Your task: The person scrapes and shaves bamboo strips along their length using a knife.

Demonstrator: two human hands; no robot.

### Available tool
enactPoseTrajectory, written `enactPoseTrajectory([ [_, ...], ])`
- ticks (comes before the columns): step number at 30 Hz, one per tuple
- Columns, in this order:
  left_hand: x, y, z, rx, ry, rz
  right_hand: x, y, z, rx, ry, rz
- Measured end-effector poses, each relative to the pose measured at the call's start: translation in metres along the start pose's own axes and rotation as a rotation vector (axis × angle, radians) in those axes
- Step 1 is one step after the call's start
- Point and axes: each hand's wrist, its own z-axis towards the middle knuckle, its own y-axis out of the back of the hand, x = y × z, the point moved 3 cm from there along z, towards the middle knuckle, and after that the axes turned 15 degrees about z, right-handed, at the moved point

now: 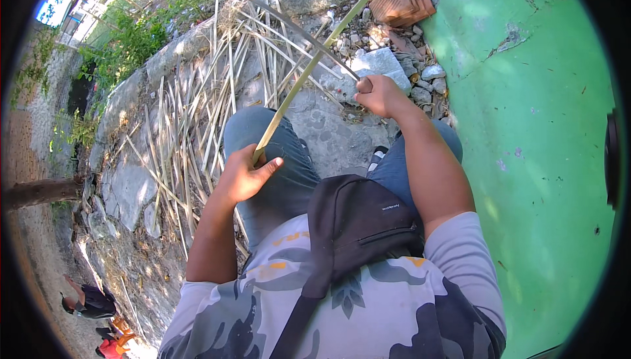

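My left hand (pixel 246 175) is closed round the lower end of a long, pale green bamboo strip (pixel 287 104), with the thumb sticking out to the side. The strip slants up and away to the right, past the top edge of the view. In my right hand (pixel 383 97) is the handle of a long, thin-bladed knife (pixel 294 27). Its dark blade points far left and crosses the strip beyond my knees; whether they touch I cannot tell. Many loose split strips (pixel 227 89) lie in a heap on the ground ahead and to the left.
Stacked orange clay tiles (pixel 402 5) and a pale stone block (pixel 378 68) lie among rubble ahead. A cracked green floor (pixel 526 116) stretches along the right. A black bag (pixel 358 227) rests on my lap. People (pixel 92 301) are at the lower left, near a tree trunk (pixel 43 193).
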Motion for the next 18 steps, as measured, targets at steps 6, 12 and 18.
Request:
enactPoseTrajectory([
  [6,0.001,0.002,0.005,0.133,0.103,-0.002,0.032,-0.044,-0.025,0.311,0.27,-0.18],
  [12,0.015,-0.002,0.007,0.169,0.045,-0.115,0.006,-0.017,0.002,0.201,0.139,-0.108],
  [18,0.018,-0.003,0.009,0.163,0.057,-0.101,0.007,-0.029,-0.004,0.157,0.054,0.047],
])
